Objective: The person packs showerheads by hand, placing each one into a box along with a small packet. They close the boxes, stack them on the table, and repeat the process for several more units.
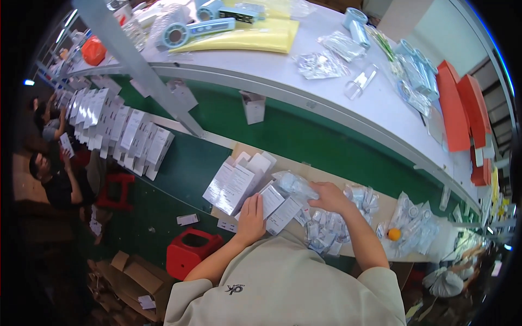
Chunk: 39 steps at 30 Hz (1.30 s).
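My left hand (252,220) grips the near-left side of an open white carton (270,201), with its fingers close together. A printed white panel (284,215) sticks out toward me beside that hand. My right hand (328,195) is closed on the end of a clear plastic bag (294,185) with a pale item inside, held over the carton's far side. Whether the bag's tip is within the carton I cannot tell. Upright white boxes (232,186) stand packed together just left of my left hand. Small clear packets (326,231) lie in a heap below my right forearm.
More bagged parts (413,223) and an orange ball-like thing (393,234) lie at the right. A green conveyor belt (190,163) runs left to rows of white boxes (128,130). A raised white shelf (261,70) spans the far side. A red stool (190,252) stands lower left; co-workers sit beyond.
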### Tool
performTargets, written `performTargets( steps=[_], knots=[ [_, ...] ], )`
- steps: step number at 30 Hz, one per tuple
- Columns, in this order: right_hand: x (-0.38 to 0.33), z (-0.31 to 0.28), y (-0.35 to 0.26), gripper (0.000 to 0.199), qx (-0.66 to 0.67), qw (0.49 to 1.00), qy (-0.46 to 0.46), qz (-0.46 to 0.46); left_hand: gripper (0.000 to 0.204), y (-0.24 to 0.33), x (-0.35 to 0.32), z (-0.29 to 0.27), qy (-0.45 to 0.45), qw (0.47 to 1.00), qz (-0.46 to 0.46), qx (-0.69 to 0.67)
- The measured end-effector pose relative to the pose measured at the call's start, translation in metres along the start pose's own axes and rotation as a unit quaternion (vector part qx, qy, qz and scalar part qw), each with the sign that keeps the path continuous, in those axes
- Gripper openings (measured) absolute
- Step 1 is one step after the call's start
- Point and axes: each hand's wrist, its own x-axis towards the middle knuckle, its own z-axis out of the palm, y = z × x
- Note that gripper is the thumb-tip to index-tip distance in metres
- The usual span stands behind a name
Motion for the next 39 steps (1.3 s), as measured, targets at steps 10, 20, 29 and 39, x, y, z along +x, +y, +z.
performTargets(
  steps=[10, 20, 29, 39],
  knots=[
    [-0.079, -0.046, -0.009, 0.049, 0.025, 0.999, 0.045, -0.013, 0.094, 0.031, 0.039, -0.012, -0.017, 0.993, -0.011, -0.12],
    [-0.112, -0.042, -0.024, 0.053, 0.058, 0.989, -0.007, 0.134, 0.093, 0.055, 0.05, -0.01, -0.045, 0.993, 0.037, -0.098],
    [-0.107, -0.03, 0.009, 0.037, 0.237, 0.961, 0.132, 0.047, 0.091, 0.086, 0.075, -0.009, -0.037, 0.969, 0.195, -0.148],
    [-0.166, 0.038, 0.106, 0.015, 0.323, 0.752, 0.503, 0.277, 0.091, 0.081, 0.099, 0.01, -0.006, 0.975, 0.176, -0.134]
  ],
)
